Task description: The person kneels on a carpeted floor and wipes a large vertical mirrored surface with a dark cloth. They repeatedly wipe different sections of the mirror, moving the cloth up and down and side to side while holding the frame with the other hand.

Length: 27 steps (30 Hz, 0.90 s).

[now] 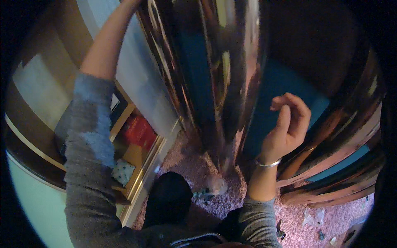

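Tall, shiny, dark reflective panels (217,77) with vertical ridges or folds rise before me and bend outward to the right. My right hand (288,124), with a silver bangle at the wrist, is in front of a dark and teal reflecting part, its fingers loosely curled and apart from the thumb. Nothing shows in its grasp, and whether it touches the surface cannot be told. My left forearm reaches up past the top edge of the view beside the panels; the left hand itself is out of view.
At the left, a wooden shelf or drawer (131,155) holds a red item (141,131) and a patterned packet (123,172). A pale panel (145,71) stands behind my left arm. Clear plastic scraps (313,217) and small dark bits lie on the pinkish carpet (297,214).
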Each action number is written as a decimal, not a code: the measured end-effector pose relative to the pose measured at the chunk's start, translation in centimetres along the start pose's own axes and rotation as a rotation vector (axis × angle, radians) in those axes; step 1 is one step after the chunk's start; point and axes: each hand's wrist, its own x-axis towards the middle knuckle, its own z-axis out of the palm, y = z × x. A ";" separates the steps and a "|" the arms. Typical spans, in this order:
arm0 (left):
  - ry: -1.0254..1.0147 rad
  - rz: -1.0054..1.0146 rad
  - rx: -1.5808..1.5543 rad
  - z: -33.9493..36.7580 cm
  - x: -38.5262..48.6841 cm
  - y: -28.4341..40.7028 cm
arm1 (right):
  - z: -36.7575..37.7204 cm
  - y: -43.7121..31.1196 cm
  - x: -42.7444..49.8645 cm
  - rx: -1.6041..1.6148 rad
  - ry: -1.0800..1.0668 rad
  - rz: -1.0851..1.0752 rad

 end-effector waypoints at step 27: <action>-0.688 -0.541 -0.431 3.5 -79.1 -23.9 | -6.1 -8.0 -5.8 -0.515 -0.465 0.332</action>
